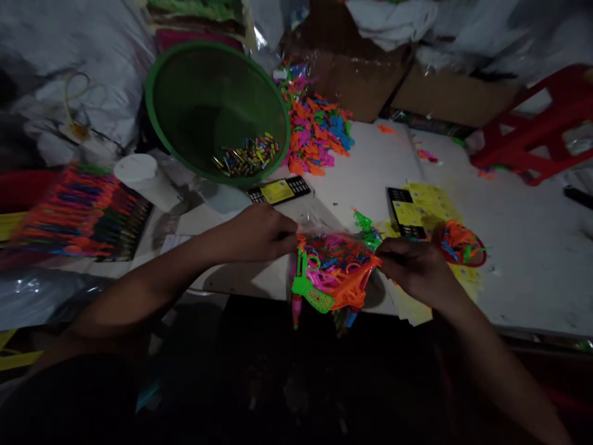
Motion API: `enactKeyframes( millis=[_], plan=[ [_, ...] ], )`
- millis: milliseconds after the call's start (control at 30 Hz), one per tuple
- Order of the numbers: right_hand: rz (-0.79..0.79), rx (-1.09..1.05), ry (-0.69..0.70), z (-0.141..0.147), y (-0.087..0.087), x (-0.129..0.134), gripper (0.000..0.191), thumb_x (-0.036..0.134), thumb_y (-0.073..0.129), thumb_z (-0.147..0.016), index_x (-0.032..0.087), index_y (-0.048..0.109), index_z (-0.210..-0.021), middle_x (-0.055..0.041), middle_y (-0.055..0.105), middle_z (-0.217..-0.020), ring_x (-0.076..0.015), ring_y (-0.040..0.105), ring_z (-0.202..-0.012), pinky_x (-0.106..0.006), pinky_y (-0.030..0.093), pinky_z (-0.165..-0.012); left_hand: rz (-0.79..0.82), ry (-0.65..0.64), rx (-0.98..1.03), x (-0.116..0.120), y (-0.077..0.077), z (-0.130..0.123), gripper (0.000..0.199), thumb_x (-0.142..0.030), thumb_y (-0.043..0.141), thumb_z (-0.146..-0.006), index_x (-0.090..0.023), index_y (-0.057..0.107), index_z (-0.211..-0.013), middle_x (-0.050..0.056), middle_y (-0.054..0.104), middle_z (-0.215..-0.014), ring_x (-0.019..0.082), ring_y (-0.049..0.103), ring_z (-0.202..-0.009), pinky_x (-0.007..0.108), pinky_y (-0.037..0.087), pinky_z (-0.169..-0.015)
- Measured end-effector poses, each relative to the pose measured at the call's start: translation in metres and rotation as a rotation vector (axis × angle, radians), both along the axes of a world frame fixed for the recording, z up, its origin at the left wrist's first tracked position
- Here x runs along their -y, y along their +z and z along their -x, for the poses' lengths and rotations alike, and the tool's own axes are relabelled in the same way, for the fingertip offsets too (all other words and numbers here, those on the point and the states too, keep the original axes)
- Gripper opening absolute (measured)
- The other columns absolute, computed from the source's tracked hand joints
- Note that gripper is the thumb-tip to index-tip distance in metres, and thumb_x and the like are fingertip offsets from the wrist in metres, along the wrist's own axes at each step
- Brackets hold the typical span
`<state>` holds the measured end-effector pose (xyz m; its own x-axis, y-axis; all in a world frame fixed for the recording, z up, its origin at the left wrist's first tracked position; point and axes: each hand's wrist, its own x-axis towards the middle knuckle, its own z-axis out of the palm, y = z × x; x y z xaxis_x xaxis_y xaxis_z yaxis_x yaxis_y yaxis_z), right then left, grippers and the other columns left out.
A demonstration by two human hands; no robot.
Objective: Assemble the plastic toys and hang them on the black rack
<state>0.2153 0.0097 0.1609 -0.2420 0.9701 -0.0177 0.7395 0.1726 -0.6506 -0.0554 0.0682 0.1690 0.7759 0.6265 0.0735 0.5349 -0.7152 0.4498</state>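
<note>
Between my hands a clear plastic bag (340,272) full of small bright plastic toys hangs at the table's front edge. Orange, green and pink pieces show through it. My left hand (264,232) pinches the bag's upper left corner, thumb and fingers together. At the upper right corner my right hand (410,269) is closed on the bag too. Just behind the bag, near my right fingers, lies a green plastic piece (364,220). The bag's lower end is in dim light, and its pieces there are hard to make out.
A tilted green basket (152,102) holds small colourful pieces. Beside it is a heap of plastic toys (315,136). Black-and-yellow cards (407,213), a small red bowl (482,258) of pieces and a red stool (532,136) are to the right. Packed toys (78,216) and a white container (148,179) are left.
</note>
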Motion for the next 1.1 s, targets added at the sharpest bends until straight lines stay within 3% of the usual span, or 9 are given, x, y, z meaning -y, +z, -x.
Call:
enactKeyframes(
  millis=[100, 200, 433, 533, 667, 800, 900, 1000, 1100],
  plan=[
    [0.110, -0.080, -0.071, -0.007, 0.027, -0.028, 0.017, 0.028, 0.054, -0.071, 0.016, 0.056, -0.059, 0.0046, 0.042, -0.045, -0.0051, 0.036, -0.040, -0.018, 0.028, -0.038, 0.186, 0.034, 0.047, -0.037, 0.021, -0.003, 0.028, -0.025, 0.047, -0.075, -0.013, 0.049, -0.049, -0.003, 0.042, -0.043, 0.006, 0.039, -0.042, 0.020, 0.029, -0.047],
    [0.076, -0.196, -0.180, -0.008, 0.053, -0.044, 0.015, 0.024, 0.054, -0.070, 0.016, 0.053, -0.058, 0.0059, 0.040, -0.042, -0.0029, 0.032, -0.036, -0.018, 0.023, -0.036, 0.250, 0.131, 0.129, -0.063, 0.040, -0.003, 0.026, -0.023, 0.048, -0.073, -0.013, 0.049, -0.049, -0.002, 0.042, -0.044, 0.007, 0.041, -0.045, 0.021, 0.030, -0.049],
    [-0.215, -0.333, -0.232, 0.005, 0.087, -0.061, 0.016, 0.012, 0.051, -0.071, 0.014, 0.050, -0.055, 0.0075, 0.040, -0.039, 0.0003, 0.033, -0.034, -0.017, 0.021, -0.037, -0.134, 0.332, 0.285, -0.075, 0.079, -0.006, 0.019, -0.019, 0.044, -0.072, -0.011, 0.050, -0.056, -0.002, 0.039, -0.051, 0.010, 0.046, -0.059, 0.021, 0.032, -0.055],
    [-0.279, -0.383, -0.198, 0.016, 0.092, -0.063, 0.016, 0.012, 0.051, -0.072, 0.013, 0.049, -0.056, 0.0072, 0.043, -0.041, 0.0006, 0.035, -0.034, -0.018, 0.022, -0.037, -0.279, 0.461, 0.310, -0.067, 0.085, 0.001, 0.017, -0.020, 0.044, -0.075, -0.011, 0.051, -0.062, 0.000, 0.044, -0.057, 0.013, 0.049, -0.068, 0.023, 0.034, -0.059],
    [-0.376, -0.425, -0.148, 0.044, 0.107, -0.070, 0.018, 0.013, 0.051, -0.074, 0.012, 0.050, -0.057, 0.0077, 0.043, -0.040, 0.0020, 0.035, -0.033, -0.018, 0.019, -0.038, -0.399, 0.586, 0.368, -0.042, 0.076, 0.019, 0.020, -0.030, 0.044, -0.081, -0.014, 0.054, -0.086, 0.003, 0.055, -0.077, 0.018, 0.053, -0.083, 0.027, 0.039, -0.067],
    [-0.391, -0.354, 0.018, 0.090, 0.127, -0.084, 0.025, 0.020, 0.053, -0.075, 0.011, 0.049, -0.053, 0.0098, 0.039, -0.036, 0.0042, 0.032, -0.032, -0.018, 0.016, -0.039, -0.515, 0.592, 0.443, -0.007, 0.059, 0.034, 0.062, -0.051, 0.058, -0.071, -0.019, 0.038, -0.119, 0.011, 0.051, -0.113, 0.025, 0.050, -0.103, 0.035, 0.042, -0.076],
    [-0.345, -0.308, 0.202, 0.134, 0.137, -0.089, 0.027, 0.025, 0.053, -0.074, 0.007, 0.052, -0.054, 0.0115, 0.035, -0.036, 0.0061, 0.029, -0.033, -0.017, 0.015, -0.042, -0.377, 0.565, 0.353, 0.016, 0.055, 0.048, 0.081, -0.056, 0.062, -0.065, -0.018, 0.029, -0.128, 0.013, 0.054, -0.108, 0.024, 0.055, -0.095, 0.035, 0.044, -0.074],
    [-0.283, -0.338, 0.334, 0.180, 0.145, -0.081, 0.030, 0.027, 0.049, -0.074, 0.002, 0.054, -0.057, 0.0122, 0.032, -0.037, 0.0072, 0.029, -0.034, -0.017, 0.016, -0.044, -0.120, 0.548, 0.337, 0.040, 0.067, 0.071, 0.062, -0.055, 0.044, -0.080, -0.018, 0.031, -0.127, 0.007, 0.060, -0.088, 0.016, 0.059, -0.071, 0.029, 0.046, -0.061],
    [-0.272, -0.351, 0.441, 0.222, 0.154, -0.065, 0.039, 0.027, 0.039, -0.077, -0.004, 0.056, -0.060, 0.0117, 0.033, -0.040, 0.0082, 0.034, -0.034, -0.015, 0.018, -0.046, 0.010, 0.563, 0.414, 0.067, 0.089, 0.099, 0.051, -0.051, 0.020, -0.088, -0.016, 0.048, -0.111, 0.003, 0.058, -0.072, 0.010, 0.054, -0.053, 0.024, 0.041, -0.048]
  ],
)
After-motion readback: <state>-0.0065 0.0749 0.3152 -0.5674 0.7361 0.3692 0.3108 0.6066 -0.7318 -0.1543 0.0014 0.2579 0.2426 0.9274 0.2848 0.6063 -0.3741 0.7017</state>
